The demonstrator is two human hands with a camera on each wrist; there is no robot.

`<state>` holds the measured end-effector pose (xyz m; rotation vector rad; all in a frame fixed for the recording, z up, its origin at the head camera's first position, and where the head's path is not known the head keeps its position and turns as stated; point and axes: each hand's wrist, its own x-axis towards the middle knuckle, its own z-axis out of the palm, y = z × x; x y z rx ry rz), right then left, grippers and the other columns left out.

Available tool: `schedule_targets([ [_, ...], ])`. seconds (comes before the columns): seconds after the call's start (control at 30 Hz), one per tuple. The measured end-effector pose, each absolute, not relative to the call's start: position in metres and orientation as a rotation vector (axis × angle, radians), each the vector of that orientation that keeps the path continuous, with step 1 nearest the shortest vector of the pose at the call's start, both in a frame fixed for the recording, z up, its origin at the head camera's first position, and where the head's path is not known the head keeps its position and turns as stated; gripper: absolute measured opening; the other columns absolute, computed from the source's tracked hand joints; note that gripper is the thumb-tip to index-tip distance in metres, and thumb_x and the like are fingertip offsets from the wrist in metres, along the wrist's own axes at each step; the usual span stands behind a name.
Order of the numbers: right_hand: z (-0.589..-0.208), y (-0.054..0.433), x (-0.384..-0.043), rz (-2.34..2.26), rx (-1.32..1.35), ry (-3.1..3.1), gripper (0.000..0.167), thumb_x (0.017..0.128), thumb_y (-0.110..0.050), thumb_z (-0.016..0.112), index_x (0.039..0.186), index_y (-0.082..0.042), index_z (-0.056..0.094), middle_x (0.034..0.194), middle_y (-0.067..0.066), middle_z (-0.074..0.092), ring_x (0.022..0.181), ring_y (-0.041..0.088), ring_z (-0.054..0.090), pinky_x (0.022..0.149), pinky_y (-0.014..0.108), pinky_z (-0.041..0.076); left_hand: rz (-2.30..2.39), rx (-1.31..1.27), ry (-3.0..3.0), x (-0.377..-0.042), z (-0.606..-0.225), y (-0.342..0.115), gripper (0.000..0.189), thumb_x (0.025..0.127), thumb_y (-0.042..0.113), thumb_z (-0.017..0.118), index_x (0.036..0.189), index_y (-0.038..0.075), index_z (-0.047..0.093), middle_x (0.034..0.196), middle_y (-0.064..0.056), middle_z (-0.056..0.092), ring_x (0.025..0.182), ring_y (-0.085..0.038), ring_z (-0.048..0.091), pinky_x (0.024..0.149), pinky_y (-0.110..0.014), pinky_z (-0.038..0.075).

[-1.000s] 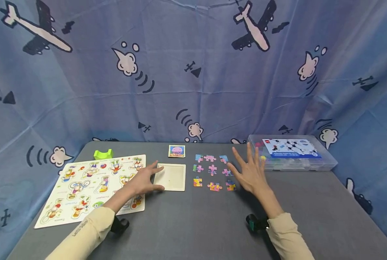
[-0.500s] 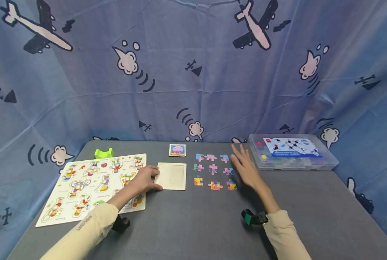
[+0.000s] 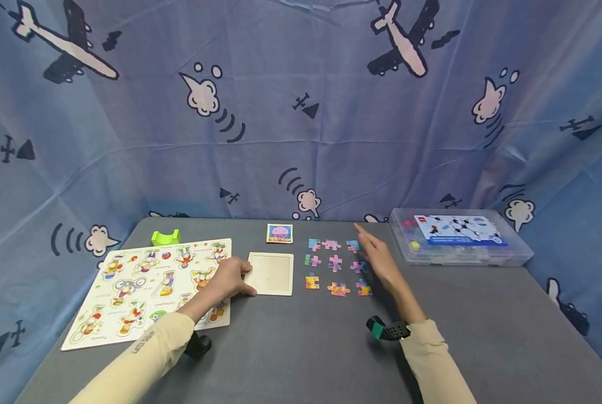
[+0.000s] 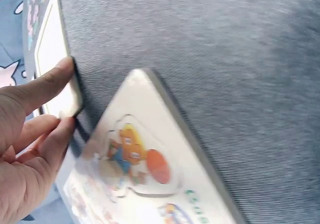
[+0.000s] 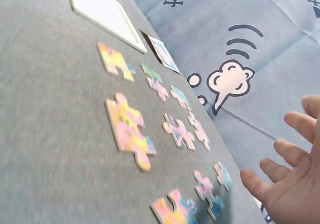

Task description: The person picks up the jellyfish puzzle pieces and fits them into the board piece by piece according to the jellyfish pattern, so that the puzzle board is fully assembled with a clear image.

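A pale square puzzle tray (image 3: 269,274) with a raised rim lies on the grey table. My left hand (image 3: 230,279) holds it by its left side, thumb at the near corner and fingers bent against the edge in the left wrist view. To the tray's right, jigsaw pieces (image 3: 335,262) in pink, blue and yellow lie apart in three rows. My right hand (image 3: 383,262) is beside the right column, fingers extended and holding nothing. In the right wrist view, the spread fingers (image 5: 295,151) are raised near the blue piece (image 5: 223,175).
A small jellyfish picture card (image 3: 279,233) lies behind the tray. On the left is a large board of cartoon figures (image 3: 149,297), with a green block (image 3: 165,238) behind it. A clear plastic case (image 3: 463,255) sits at the back right, before a printed curtain (image 3: 260,112).
My left fingers have closed in from a wide spread onto the tray's edge. The right hand has gone from spread fingers to a narrower, turned pose and shifted slightly left. Tray and pieces stay put.
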<state>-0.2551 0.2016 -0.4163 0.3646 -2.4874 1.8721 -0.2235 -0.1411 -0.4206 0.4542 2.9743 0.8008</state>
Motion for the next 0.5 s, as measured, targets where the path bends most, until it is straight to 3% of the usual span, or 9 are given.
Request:
schedule_targets([
  [0.07, -0.416, 0.199, -0.258, 1.975, 0.334, -2.454, 0.050, 0.106, -0.024, 0.033, 0.149, 0.001, 0.029, 0.156, 0.019, 0.019, 0.143, 0.036, 0.018, 0.108, 0.053, 0.030, 0.816, 0.459, 2.965, -0.224, -0.418, -0.140, 0.042, 0.056, 0.013, 0.092, 0.061, 0.002, 0.052, 0.058, 0.003, 0.037, 0.057, -0.012, 0.033, 0.054, -0.023, 0.027],
  [0.13, -0.417, 0.196, -0.261, 2.061, 0.293, -2.423, 0.049, 0.106, -0.021, 0.035, 0.148, 0.004, 0.030, 0.156, 0.020, 0.021, 0.143, 0.035, 0.018, 0.108, 0.053, 0.031, 0.817, 0.459, 2.951, -0.226, -0.417, -0.139, 0.053, 0.056, 0.012, 0.092, 0.056, 0.007, 0.039, 0.056, 0.004, 0.027, 0.054, -0.011, 0.027, 0.053, -0.022, 0.021],
  [0.37, -0.420, 0.187, -0.277, 2.027, 0.278, -2.497, 0.040, 0.100, -0.004, 0.047, 0.137, 0.011, 0.042, 0.142, 0.030, 0.039, 0.128, 0.042, 0.041, 0.103, 0.049, 0.039, 0.860, 0.512, 2.962, -0.241, -0.440, -0.146, 0.060, 0.053, 0.017, 0.094, 0.053, 0.014, 0.034, 0.056, 0.005, 0.024, 0.051, -0.011, 0.026, 0.050, -0.024, 0.021],
  [0.5, -0.423, 0.183, -0.286, 1.949, 0.328, -2.545, 0.039, 0.097, 0.002, 0.050, 0.134, 0.014, 0.045, 0.137, 0.034, 0.043, 0.125, 0.043, 0.046, 0.101, 0.046, 0.042, 0.812, 0.469, 2.978, -0.240, -0.435, -0.142, 0.064, 0.052, 0.018, 0.095, 0.053, 0.014, 0.031, 0.055, 0.006, 0.022, 0.051, -0.011, 0.025, 0.050, -0.023, 0.020],
])
